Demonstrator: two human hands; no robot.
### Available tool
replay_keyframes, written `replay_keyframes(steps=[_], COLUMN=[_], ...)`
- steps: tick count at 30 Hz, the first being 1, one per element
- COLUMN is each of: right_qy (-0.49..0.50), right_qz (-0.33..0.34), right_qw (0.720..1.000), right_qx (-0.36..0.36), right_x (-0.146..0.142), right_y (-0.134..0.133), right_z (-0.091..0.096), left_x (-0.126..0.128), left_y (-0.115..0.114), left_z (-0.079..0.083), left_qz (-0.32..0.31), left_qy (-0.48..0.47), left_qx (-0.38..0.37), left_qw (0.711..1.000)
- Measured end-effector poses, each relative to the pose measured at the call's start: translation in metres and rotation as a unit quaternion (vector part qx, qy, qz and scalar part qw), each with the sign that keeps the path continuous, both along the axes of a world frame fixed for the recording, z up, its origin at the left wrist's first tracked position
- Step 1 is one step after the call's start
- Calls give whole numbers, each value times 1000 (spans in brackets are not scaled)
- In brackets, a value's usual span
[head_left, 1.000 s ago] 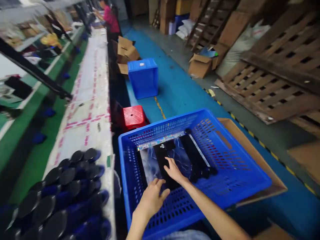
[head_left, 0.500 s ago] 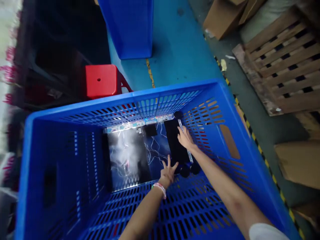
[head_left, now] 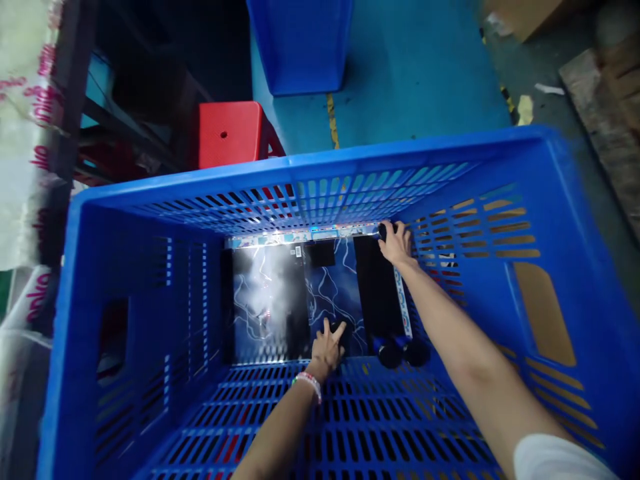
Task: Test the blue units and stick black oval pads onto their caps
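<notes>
Sitting under the hands, dark objects, inside blue crate

- Blue crate: near side cut off by the bottom edge.
- Dark round object: partly hidden by the right hand.
- White label: print too small to read.

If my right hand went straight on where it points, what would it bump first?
Beyond the black round piece your right hand touches, likely the crate's far wall; depth is unclear.

Unreadable pink print on sheeting
</notes>
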State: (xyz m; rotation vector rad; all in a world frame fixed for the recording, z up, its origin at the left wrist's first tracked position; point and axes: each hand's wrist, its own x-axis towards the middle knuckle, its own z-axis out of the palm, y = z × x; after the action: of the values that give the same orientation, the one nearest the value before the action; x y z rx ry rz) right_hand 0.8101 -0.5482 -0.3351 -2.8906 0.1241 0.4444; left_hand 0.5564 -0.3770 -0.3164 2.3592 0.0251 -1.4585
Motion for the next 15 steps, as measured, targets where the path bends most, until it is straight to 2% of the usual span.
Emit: replay_keyframes(steps=[3,6,9,11,15], right_qy=[55,129,192,217,224], right_qz=[-7,-16,-24,-37,-40], right_qw=[998,991,981,975,973], right_qx=[-7,-15,-18,-26,-31], right_x=[-18,-75,-146,-176,-185], right_y=[5,20,43,58,94], right_z=[-3,2,21,30,29], left_x=[2,5,7,10,14], left_y=[22,45,72,93,141], left_z=[0,11,43,71,120], left_qz=[16,37,79,117,192], left_qy=[0,7,5,-11,-60], left_qx=[9,13,11,6,-5], left_qw=[1000,999,997,993,980])
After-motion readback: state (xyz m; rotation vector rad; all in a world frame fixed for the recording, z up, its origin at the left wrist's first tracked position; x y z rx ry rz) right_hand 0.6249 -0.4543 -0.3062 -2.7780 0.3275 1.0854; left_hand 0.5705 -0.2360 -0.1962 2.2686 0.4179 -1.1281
